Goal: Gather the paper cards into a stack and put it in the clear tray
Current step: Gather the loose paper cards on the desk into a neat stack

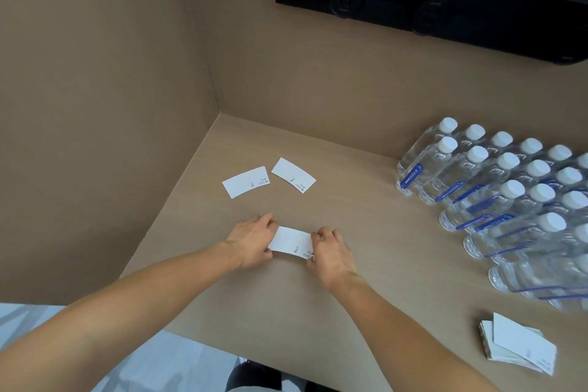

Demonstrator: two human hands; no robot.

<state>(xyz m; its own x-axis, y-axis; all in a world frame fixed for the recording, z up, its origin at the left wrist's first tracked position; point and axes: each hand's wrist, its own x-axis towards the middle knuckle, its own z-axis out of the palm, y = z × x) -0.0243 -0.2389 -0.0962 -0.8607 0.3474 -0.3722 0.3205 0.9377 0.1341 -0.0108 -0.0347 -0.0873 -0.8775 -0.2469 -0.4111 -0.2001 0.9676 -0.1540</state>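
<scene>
We've got L hand (251,240) & R hand (331,253) each w/ grip pinched on opposite ends of one paper card (291,243) on desk (366,232); two more cards (246,181) lie beyond.

A light wood-look counter (397,280) fills a corner between two tan walls (95,73). On its right side stand rows of clear water bottles (509,197) with white caps and blue labels, packed close together and running off the right edge. High on the far wall sits a long black outlet strip (429,0) with two round sockets. Pale patterned floor (159,360) shows at near left, below the counter's edge.
</scene>
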